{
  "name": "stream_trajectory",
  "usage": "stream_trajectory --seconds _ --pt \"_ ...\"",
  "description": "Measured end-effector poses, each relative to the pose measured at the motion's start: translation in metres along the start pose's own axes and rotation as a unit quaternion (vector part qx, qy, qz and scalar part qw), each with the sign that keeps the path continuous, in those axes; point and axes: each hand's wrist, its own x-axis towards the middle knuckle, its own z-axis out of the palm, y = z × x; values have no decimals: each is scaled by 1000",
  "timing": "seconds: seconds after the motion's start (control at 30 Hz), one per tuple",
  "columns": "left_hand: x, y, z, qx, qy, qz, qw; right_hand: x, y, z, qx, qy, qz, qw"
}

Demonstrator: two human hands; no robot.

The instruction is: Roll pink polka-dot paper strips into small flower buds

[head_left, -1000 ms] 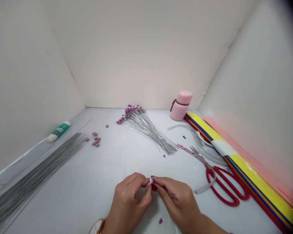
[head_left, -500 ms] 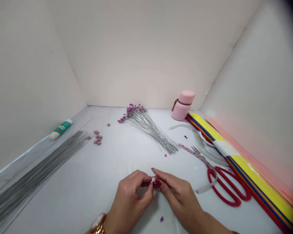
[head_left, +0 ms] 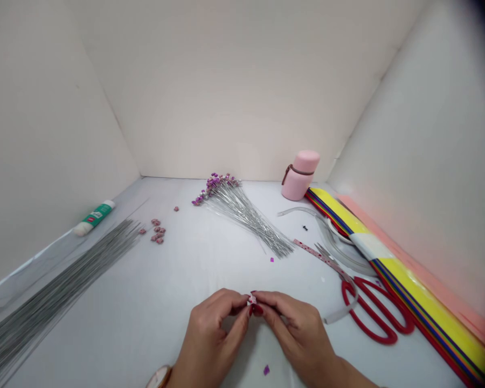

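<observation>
Pinched between both hands is a small pale pink folded paper star (head_left: 253,299), partly hidden by the fingertips. My left hand (head_left: 218,323) grips it from the left with thumb and forefinger, and my right hand (head_left: 295,326) closes on it from the right. A purple scrap (head_left: 266,370) lies on the table just below the hands, and another purple scrap (head_left: 272,260) lies beyond them. Farther left sits a loose group of small pink stars (head_left: 157,231). Behind the hands rests a bundle of silver wire stems (head_left: 253,218) with purple and pink tips.
Along the left lie grey wires (head_left: 64,291) and a glue stick (head_left: 95,217). To the right are red-handled scissors (head_left: 374,312), a speckled pink paper strip (head_left: 315,253), a curled clear strip (head_left: 341,312) and coloured sheets (head_left: 404,275). A pink flask (head_left: 299,177) stands at the back.
The right forefinger, raised before, has come down onto the paper star, so both hands now pinch it. The whole view has shifted slightly.
</observation>
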Motion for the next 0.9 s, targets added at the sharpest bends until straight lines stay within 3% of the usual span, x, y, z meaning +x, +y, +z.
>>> stream_trajectory --seconds 0.13,0.27,0.4,0.5,0.67,0.8,0.9 --pt "1 2 -2 20 6 26 999 0 0 -1 -5 -5 -7 1000" --pt "3 3 -5 4 -23 43 999 -1 -1 -1 -9 -17 -28 999" --pt "5 0 -6 -9 -56 5 998 2 -1 -1 1 -29 1 1000" --pt "6 -2 -6 -22 -50 -25 998 4 0 -2 20 -37 30 999" --pt "7 -4 -5 -27 -34 -23 999 2 4 -1 37 -45 14 998" --pt "4 -5 -3 -15 -6 -24 1000 1 4 0 32 -23 27 999" --pt "2 -4 -2 -17 -20 -34 999 1 3 0 17 -6 26 999"
